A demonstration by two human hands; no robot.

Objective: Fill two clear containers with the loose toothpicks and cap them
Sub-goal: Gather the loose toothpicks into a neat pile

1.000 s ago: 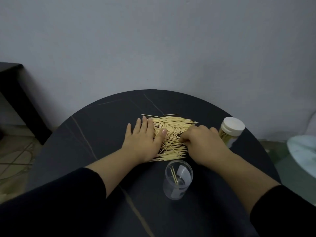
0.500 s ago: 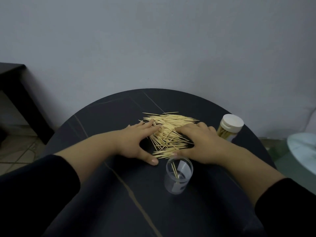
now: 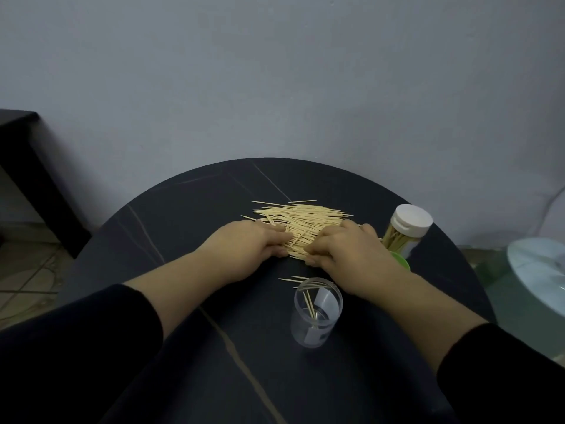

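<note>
A person's left hand [image 3: 253, 243] and right hand [image 3: 345, 250] flank a pile of loose toothpicks [image 3: 305, 217] on a dark round table [image 3: 183, 215], the curled fingers of each gripping the sticks. An open clear container [image 3: 316, 316] holding a few sticks stands nearer the person. A white-capped container [image 3: 405, 229] stands to the right.
</note>
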